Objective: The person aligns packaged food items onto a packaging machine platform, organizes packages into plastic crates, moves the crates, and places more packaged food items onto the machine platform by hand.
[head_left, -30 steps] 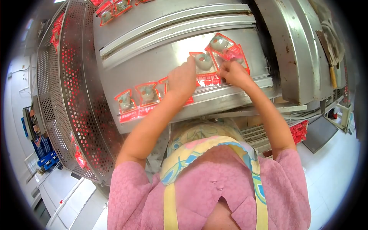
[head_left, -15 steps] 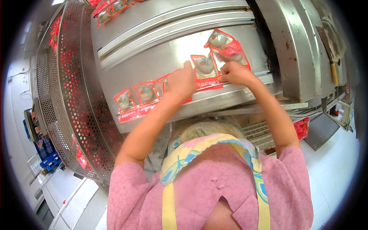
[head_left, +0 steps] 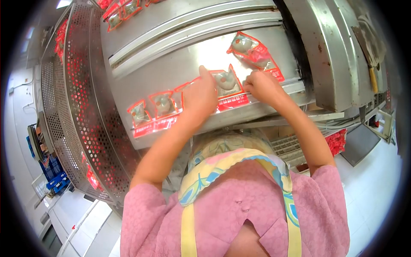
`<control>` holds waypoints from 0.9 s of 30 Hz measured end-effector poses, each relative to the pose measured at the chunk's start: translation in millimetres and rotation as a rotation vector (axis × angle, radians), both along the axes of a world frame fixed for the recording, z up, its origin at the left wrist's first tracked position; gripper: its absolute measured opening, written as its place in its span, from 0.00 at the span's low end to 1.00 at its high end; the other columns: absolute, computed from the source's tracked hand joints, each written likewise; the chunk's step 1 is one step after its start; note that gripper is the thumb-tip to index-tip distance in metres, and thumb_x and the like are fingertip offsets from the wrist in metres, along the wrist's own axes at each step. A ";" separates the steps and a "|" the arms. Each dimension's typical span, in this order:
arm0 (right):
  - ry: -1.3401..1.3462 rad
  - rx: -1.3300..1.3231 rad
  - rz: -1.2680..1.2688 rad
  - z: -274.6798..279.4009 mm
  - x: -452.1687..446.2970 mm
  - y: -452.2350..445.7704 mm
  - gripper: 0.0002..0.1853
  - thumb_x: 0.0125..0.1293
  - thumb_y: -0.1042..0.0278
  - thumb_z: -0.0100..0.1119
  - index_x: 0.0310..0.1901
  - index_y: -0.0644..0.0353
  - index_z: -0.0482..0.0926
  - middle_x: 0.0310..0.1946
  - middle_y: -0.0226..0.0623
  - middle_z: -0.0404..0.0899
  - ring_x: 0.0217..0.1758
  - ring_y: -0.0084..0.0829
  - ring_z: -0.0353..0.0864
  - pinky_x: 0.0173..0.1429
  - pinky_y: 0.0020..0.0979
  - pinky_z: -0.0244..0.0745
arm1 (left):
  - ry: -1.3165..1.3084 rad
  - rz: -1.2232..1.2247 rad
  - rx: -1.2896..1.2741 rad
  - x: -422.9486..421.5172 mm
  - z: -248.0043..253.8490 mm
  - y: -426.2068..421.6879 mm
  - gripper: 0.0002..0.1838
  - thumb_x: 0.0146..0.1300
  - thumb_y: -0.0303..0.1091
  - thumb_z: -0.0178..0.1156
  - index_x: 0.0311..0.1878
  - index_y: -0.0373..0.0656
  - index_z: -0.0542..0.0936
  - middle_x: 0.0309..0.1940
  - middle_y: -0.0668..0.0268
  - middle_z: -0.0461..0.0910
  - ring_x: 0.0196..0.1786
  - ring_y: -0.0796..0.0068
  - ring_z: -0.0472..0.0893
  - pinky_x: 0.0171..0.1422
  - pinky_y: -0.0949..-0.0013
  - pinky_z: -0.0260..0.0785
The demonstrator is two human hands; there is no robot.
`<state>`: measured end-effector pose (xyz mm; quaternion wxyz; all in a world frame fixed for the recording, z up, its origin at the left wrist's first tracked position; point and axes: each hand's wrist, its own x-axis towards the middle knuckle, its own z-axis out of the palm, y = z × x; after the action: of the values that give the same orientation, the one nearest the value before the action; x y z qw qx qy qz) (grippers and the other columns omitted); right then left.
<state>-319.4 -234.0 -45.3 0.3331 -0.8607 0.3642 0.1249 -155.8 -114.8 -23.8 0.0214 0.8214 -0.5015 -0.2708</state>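
Observation:
A row of clear, red-edged food pouches lies along the front edge of the steel work surface, each with a pale round item inside. My left hand [head_left: 200, 94] is closed over the middle of the row, its fingertips partly hidden, at the left edge of one pouch [head_left: 226, 81]. At that pouch's right edge my right hand [head_left: 264, 88] has its fingers curled in a pinch. Left of my left hand lie a pouch [head_left: 163, 104] and an end pouch [head_left: 139, 115]. Another pouch [head_left: 243, 44] lies beyond my right hand, overlapping a further pouch [head_left: 266, 64].
Metal rails [head_left: 197, 36] cross the surface behind the row. More red pouches [head_left: 122, 12] lie at the far left. A perforated metal panel [head_left: 92, 98] curves along the left side, and a steel housing [head_left: 327, 55] stands on the right.
The pouch between my hands has turned slightly and come down towards the front edge. My right hand has shifted a little, and the pouches at far right have separated from it.

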 end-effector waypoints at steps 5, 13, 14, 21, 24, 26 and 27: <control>-0.251 0.058 -0.297 45.8 -37.1 -22.3 0.11 0.61 0.63 0.59 0.34 0.65 0.81 0.27 0.43 0.80 0.31 0.37 0.78 0.39 0.34 0.72 | 0.106 -0.283 -0.491 -12.7 -0.6 23.3 0.23 0.54 0.33 0.63 0.53 0.44 0.71 0.36 0.60 0.76 0.39 0.53 0.78 0.42 0.58 0.72; -0.097 0.212 -0.456 -9.2 -76.7 -71.6 0.23 0.56 0.50 0.63 0.30 0.69 0.81 0.17 0.39 0.75 0.22 0.29 0.73 0.32 0.34 0.70 | 0.427 -0.213 -0.297 -28.6 -2.0 15.0 0.14 0.58 0.32 0.61 0.47 0.40 0.77 0.38 0.58 0.77 0.39 0.61 0.79 0.42 0.62 0.71; -0.132 0.302 -0.472 -12.3 -75.7 -71.9 0.24 0.55 0.50 0.65 0.27 0.70 0.79 0.15 0.34 0.72 0.20 0.22 0.70 0.28 0.31 0.68 | 0.518 -0.101 -0.285 -36.5 -2.6 5.1 0.14 0.59 0.32 0.59 0.48 0.38 0.76 0.38 0.58 0.78 0.39 0.63 0.79 0.42 0.63 0.71; -0.129 0.709 -0.582 -9.6 -76.6 -84.4 0.14 0.60 0.58 0.65 0.29 0.62 0.82 0.17 0.24 0.73 0.18 0.14 0.65 0.22 0.20 0.57 | 1.552 0.713 0.081 -69.8 -48.3 -79.5 0.12 0.61 0.28 0.56 0.47 0.33 0.76 0.35 0.62 0.79 0.31 0.81 0.75 0.24 0.79 0.60; -0.072 0.731 -0.541 1.0 -73.1 -88.1 0.13 0.58 0.57 0.67 0.27 0.59 0.82 0.17 0.23 0.72 0.17 0.14 0.64 0.22 0.19 0.56 | 1.527 0.897 0.092 -77.2 -61.2 -92.2 0.07 0.58 0.28 0.58 0.38 0.35 0.78 0.26 0.62 0.78 0.19 0.85 0.66 0.16 0.81 0.48; -0.025 0.722 -0.494 0.0 -73.0 -90.2 0.13 0.57 0.57 0.68 0.26 0.58 0.82 0.16 0.22 0.72 0.17 0.14 0.64 0.21 0.18 0.55 | 1.548 0.923 0.119 -72.1 -59.0 -90.4 0.05 0.57 0.28 0.58 0.33 0.36 0.79 0.24 0.63 0.77 0.19 0.85 0.68 0.16 0.81 0.47; -0.023 0.728 -0.487 -1.9 -73.0 -90.3 0.12 0.57 0.58 0.68 0.26 0.58 0.82 0.16 0.23 0.72 0.17 0.14 0.65 0.21 0.18 0.56 | 1.563 0.899 0.130 -70.0 -57.3 -89.7 0.05 0.57 0.28 0.58 0.33 0.36 0.79 0.24 0.63 0.77 0.21 0.85 0.70 0.16 0.81 0.48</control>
<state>-392.4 -324.4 -47.3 0.6387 -0.5774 0.4849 0.1532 -225.8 -204.5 -81.1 0.4132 0.5214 0.0404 -0.7455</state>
